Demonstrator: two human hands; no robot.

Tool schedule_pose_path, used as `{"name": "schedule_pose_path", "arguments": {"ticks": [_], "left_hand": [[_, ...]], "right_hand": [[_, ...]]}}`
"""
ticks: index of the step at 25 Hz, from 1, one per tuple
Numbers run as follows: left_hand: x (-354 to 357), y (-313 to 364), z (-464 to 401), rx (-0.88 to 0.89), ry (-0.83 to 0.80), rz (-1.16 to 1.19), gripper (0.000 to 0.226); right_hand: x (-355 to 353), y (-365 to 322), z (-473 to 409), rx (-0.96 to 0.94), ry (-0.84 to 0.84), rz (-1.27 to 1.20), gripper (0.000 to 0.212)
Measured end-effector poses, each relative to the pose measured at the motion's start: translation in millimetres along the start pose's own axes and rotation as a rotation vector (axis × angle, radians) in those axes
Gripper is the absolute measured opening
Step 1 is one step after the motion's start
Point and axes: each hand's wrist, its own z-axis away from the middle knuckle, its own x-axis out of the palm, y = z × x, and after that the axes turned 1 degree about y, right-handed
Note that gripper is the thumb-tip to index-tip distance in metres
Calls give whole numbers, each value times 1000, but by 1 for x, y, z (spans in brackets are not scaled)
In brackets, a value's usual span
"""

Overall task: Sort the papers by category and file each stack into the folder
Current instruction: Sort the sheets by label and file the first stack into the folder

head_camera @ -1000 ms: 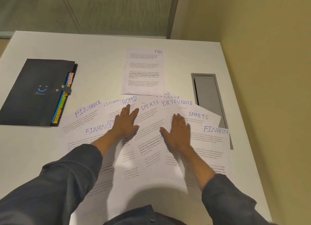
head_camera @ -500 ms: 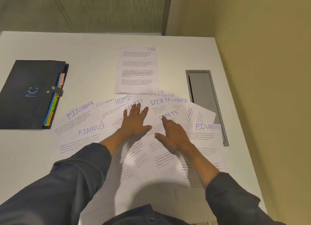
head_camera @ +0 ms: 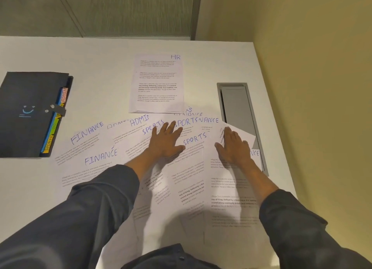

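Observation:
Several printed sheets lie fanned out on the white table, headed FINANCE [head_camera: 100,158], ADMIN [head_camera: 140,120] and SPORTS [head_camera: 194,138]. A separate sheet headed HR [head_camera: 159,83] lies farther back. My left hand [head_camera: 166,142] presses flat on a SPORTS sheet in the middle of the fan, fingers spread. My right hand [head_camera: 233,147] rests flat on the right-hand sheets, covering part of a FINANCE heading; a turned sheet [head_camera: 239,134] pokes out under its fingers. The black folder [head_camera: 26,113] lies closed at the left, its coloured tabs showing.
A grey cable hatch [head_camera: 237,111] is sunk into the table [head_camera: 90,55] right of the papers, partly covered by them. A yellow wall runs along the table's right edge. Bare table surface lies between the folder and the HR sheet.
My right hand slid rightward off the SPORTS sheet onto the far-right sheets, uncovering that heading. My left hand shifted slightly up and right. The fan spread a little.

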Motion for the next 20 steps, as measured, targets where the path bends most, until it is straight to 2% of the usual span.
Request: {"name": "schedule_pose_path", "arguments": {"ticks": [5, 10, 12, 15, 18, 20], "left_hand": [[10, -6, 13, -29, 45, 41, 75], [10, -9, 21, -13, 71, 9, 73], [8, -9, 19, -19, 116, 38, 73], [-4, -11, 7, -70, 118, 65, 78], [-15, -15, -11, -92, 94, 69, 80], [-19, -18, -19, -108, 47, 59, 90]], "right_hand": [[4, 2, 10, 102, -3, 44, 79], [0, -16, 14, 240, 92, 13, 85], [-4, -26, 8, 121, 134, 30, 82], [-6, -45, -2, -147, 38, 14, 82], [0, -60, -7, -168, -35, 29, 83], [7, -63, -8, -151, -16, 37, 81]]}}
